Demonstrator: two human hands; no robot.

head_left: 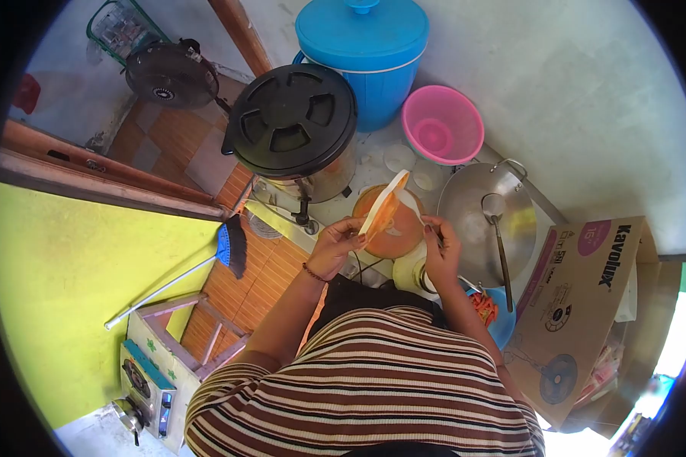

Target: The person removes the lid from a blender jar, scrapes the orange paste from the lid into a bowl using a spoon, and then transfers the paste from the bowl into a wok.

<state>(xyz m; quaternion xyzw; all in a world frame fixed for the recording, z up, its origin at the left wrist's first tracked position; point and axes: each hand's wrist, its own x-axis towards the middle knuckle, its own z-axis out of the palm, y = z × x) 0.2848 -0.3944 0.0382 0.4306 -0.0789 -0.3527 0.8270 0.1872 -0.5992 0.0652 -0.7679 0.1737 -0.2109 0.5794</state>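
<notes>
My left hand [338,245] pinches the near end of a white-rimmed strainer [386,202], tipped on edge, with orange in its mesh. To the right, my right hand [440,247] has its fingertips pressed together at the lower end of a slim pale piece [414,204]; I cannot tell what this piece is. Beneath both hands sits a round orange-brown bowl [381,247], partly covered by the strainer. A pale yellow container [408,268] stands beside my right wrist. Below my right forearm is a blue dish [501,324] with orange-red pieces [483,308], partly hidden by the arm.
A large wok [465,228] with a ladle [500,244] stands right. Behind are a pink basin [440,126], a blue lidded cooler [362,38] and a black-lidded dispenser [291,118]. A cardboard box [579,305] stands at far right, a broom [225,247] at left.
</notes>
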